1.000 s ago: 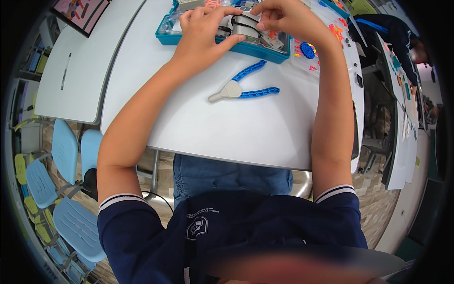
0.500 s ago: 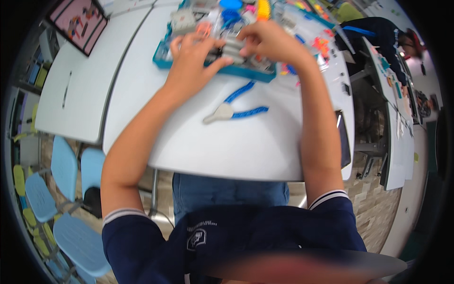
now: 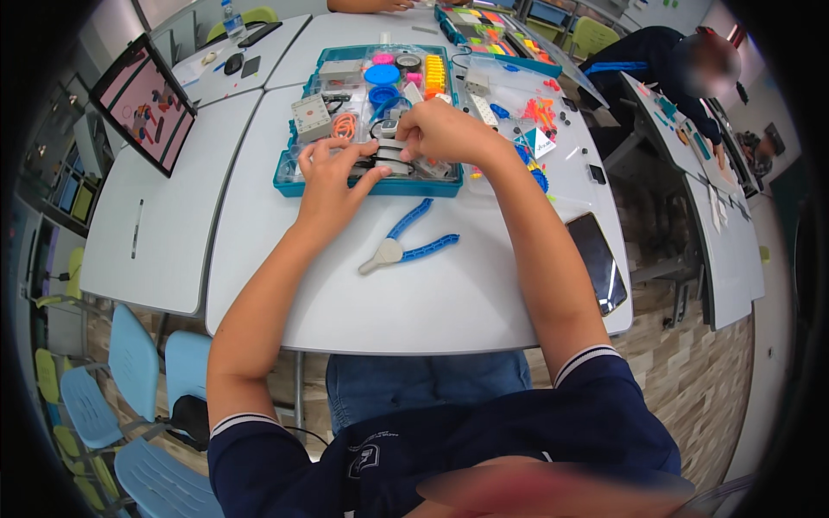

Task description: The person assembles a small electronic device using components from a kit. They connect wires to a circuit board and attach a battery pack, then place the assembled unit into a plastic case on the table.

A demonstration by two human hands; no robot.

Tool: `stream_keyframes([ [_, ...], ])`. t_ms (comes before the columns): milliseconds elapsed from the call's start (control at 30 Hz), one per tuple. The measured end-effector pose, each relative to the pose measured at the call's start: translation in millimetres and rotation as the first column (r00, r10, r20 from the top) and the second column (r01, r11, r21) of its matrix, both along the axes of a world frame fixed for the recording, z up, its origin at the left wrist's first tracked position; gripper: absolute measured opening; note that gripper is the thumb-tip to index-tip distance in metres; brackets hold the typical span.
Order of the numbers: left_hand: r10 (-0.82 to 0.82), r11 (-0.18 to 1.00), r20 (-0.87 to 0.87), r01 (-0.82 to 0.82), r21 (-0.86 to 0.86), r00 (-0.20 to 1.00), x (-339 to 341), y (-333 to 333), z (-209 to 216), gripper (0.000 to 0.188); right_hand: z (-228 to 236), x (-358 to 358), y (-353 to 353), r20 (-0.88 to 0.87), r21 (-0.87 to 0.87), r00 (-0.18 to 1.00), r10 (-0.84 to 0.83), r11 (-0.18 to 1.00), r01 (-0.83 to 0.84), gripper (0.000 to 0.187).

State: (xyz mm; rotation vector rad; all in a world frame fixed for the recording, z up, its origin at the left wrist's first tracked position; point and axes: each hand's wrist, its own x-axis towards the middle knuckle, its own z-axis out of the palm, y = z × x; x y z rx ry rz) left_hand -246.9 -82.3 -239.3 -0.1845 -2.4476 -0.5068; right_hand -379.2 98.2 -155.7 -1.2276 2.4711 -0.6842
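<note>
A teal-rimmed storage box full of building-kit parts stands on the white table in front of me. My left hand is at its front left, fingers spread and thumb apart, with the tips touching the left end of some grey rounded parts with black wire. Above those same parts my right hand is closed, thumb and fingers pinched together; whatever they hold is hidden. Cutting pliers with blue handles lie spread on the table, nearer to me than the box.
Right of the box lie loose orange pieces, blue gears and a phone. A tablet showing a model stands on the left table beside a pen. At the far right another person leans over a table.
The view has tilted, so more of the box and the far tables shows. Both hands stay at the grey parts. The pliers lie as before.
</note>
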Motion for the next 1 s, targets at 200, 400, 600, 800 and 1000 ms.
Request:
stream_keyframes([
  [200, -0.001, 1.000, -0.007, 0.000, -0.019, 1.000, 1, 4, 1, 0.032, -14, -1, -3, -0.194, -0.086, 0.977, 0.088, 0.991, -0.106, 0.021],
  [400, 0.000, 0.999, -0.018, -0.001, -0.043, 1.000, 3, 4, 1, 0.031, -9, 1, -4, -0.111, -0.077, 0.994, -0.001, 0.997, -0.007, 0.021],
  [600, -0.034, 0.999, -0.045, 0.032, -0.039, 0.998, 3, 3, 3, 0.030, 4, 9, 0, -0.089, -0.074, 0.995, 0.054, 0.995, -0.061, 0.009],
  [800, -0.161, 0.987, -0.033, 0.160, -0.023, 0.986, 0, 4, 2, 0.031, 9, 13, 2, -0.112, -0.038, 0.987, 0.117, 0.992, -0.122, 0.013],
  [1000, -0.159, 0.987, -0.070, 0.156, -0.039, 0.985, 1, 6, 2, 0.029, 5, 12, 0, -0.142, -0.045, 0.982, 0.125, 0.990, -0.132, 0.013],
])
